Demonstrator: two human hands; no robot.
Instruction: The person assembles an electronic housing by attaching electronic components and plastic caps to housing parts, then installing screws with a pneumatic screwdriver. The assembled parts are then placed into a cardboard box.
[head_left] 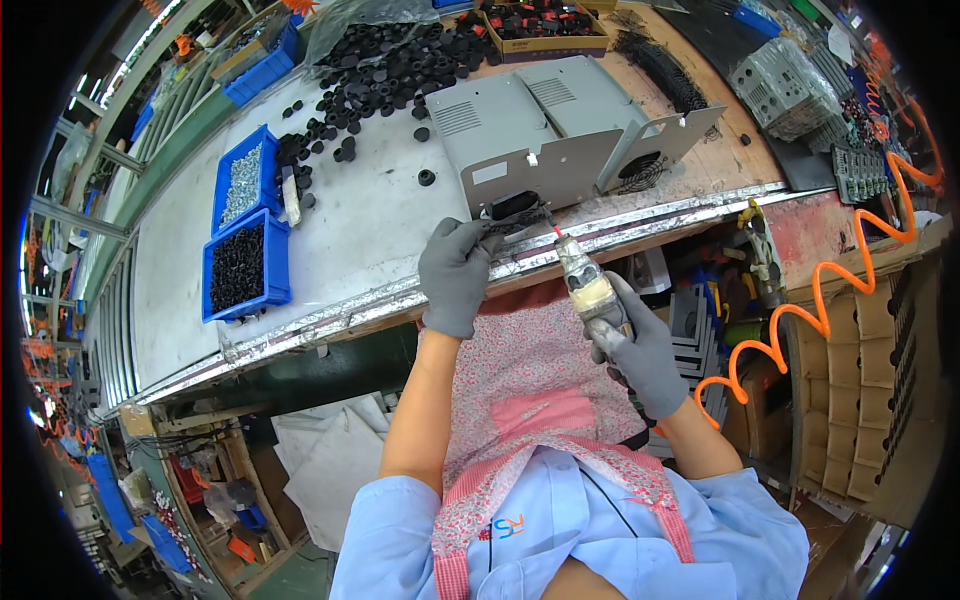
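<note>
My left hand (455, 275), in a grey glove, is closed in a pinch at the front edge of the workbench. A dark, thin piece sticks out by its fingertips, too small to name. My right hand (645, 350), gloved alike, is wrapped round a pneumatic screwdriver (588, 285) whose tip points up and away toward the left hand's fingers. Just beyond both hands stands a grey sheet-metal housing (540, 165) with vent slots and cut-outs. A black oval part (510, 206) sits at its lower front edge.
Blue bins of silver screws (243, 182) and black screws (238, 268) stand at the left. Loose black caps (375, 70) are heaped at the back, beside a carton of red and black parts (545, 45). An orange coiled air hose (825, 280) hangs at the right.
</note>
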